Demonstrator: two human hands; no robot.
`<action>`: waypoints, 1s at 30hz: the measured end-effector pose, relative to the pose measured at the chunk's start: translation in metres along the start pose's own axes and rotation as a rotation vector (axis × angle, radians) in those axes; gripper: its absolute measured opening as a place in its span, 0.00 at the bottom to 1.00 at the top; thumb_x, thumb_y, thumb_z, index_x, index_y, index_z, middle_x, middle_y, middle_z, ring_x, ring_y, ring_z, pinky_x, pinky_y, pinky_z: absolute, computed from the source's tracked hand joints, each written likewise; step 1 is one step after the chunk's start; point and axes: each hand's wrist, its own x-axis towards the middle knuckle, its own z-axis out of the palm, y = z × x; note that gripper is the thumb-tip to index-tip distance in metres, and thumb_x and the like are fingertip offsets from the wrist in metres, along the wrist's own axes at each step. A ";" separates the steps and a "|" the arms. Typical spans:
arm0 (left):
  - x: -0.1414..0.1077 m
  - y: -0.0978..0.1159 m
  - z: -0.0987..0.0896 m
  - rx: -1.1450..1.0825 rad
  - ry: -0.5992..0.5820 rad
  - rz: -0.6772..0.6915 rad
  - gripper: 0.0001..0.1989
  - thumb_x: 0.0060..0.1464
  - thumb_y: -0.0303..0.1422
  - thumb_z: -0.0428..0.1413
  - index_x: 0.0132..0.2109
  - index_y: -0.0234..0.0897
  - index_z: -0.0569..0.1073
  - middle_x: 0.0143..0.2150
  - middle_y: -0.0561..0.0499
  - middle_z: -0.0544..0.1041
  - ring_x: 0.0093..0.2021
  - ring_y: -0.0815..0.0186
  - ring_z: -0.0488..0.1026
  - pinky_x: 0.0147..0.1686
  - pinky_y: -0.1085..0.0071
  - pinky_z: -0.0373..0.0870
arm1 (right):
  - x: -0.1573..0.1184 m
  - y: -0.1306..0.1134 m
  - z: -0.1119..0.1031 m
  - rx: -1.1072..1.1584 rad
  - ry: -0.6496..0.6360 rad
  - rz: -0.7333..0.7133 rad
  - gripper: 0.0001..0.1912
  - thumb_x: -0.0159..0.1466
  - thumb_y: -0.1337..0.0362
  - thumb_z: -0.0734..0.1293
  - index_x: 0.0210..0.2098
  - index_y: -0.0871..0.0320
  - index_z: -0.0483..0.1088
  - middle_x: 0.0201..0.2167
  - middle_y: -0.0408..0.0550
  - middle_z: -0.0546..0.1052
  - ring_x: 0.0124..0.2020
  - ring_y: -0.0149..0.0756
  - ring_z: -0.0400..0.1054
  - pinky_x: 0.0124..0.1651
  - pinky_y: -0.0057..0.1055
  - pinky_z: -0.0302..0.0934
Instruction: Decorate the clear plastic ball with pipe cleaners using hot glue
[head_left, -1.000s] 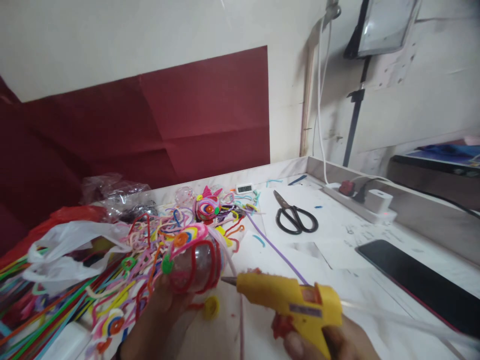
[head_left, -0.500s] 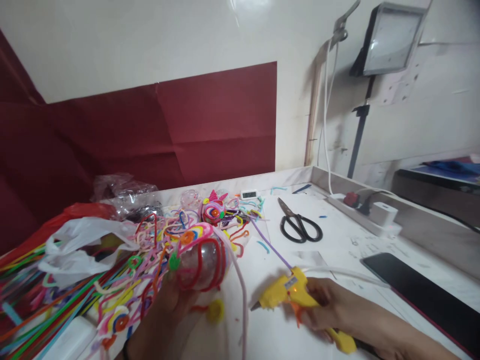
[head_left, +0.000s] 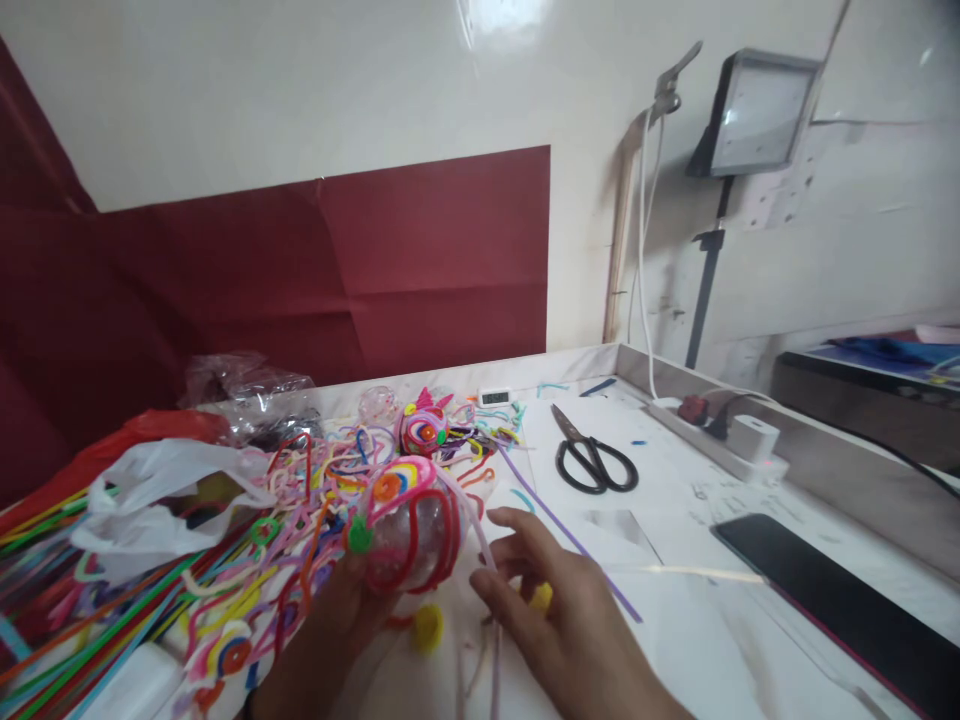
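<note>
My left hand (head_left: 349, 600) holds a clear plastic ball (head_left: 405, 545) from below and its left side. Red pipe cleaner loops run over the ball, with a coiled eye (head_left: 388, 487) in orange, blue, yellow and pink and a green tuft (head_left: 360, 535). A pale pink pipe cleaner (head_left: 494, 660) trails down from the ball's right side. My right hand (head_left: 551, 610) has its thumb and fingers around that strand, index finger raised. Part of the yellow glue gun (head_left: 541, 597) shows behind the right fingers; the rest is hidden. A yellow coil (head_left: 428, 628) lies below the ball.
Pipe cleaners (head_left: 300, 500) heap up at left beside a white plastic bag (head_left: 165, 495). Another decorated ball (head_left: 424, 430) stands behind. Black-handled scissors (head_left: 596, 465), a purple pipe cleaner (head_left: 570, 540), a phone (head_left: 832, 600) and a power strip (head_left: 750, 455) lie to the right.
My right hand has let go of the glue gun's handle and moved left to the pale pink pipe cleaner. The ball stays in my left hand, turned slightly.
</note>
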 end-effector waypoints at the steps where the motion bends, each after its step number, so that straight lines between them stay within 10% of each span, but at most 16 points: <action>1: 0.000 -0.001 -0.001 0.012 0.018 0.006 0.20 0.52 0.32 0.65 0.53 0.40 0.79 0.52 0.44 0.82 0.52 0.52 0.79 0.51 0.60 0.79 | -0.001 -0.001 0.009 0.004 0.014 -0.046 0.17 0.66 0.58 0.63 0.53 0.53 0.70 0.29 0.42 0.79 0.25 0.34 0.75 0.29 0.27 0.68; 16: 0.006 0.008 -0.003 -0.063 -0.090 -0.048 0.15 0.57 0.28 0.60 0.52 0.42 0.80 0.51 0.49 0.83 0.56 0.53 0.77 0.60 0.54 0.72 | -0.004 0.024 0.051 -0.442 0.374 -0.561 0.17 0.71 0.69 0.55 0.56 0.61 0.67 0.22 0.45 0.77 0.20 0.36 0.72 0.23 0.30 0.62; 30: 0.004 0.002 -0.002 -0.095 -0.119 -0.053 0.16 0.61 0.36 0.58 0.54 0.39 0.78 0.54 0.47 0.81 0.56 0.52 0.77 0.59 0.54 0.72 | -0.001 0.006 0.061 -0.736 0.470 -0.630 0.18 0.73 0.73 0.48 0.54 0.67 0.65 0.18 0.42 0.72 0.15 0.36 0.67 0.18 0.34 0.54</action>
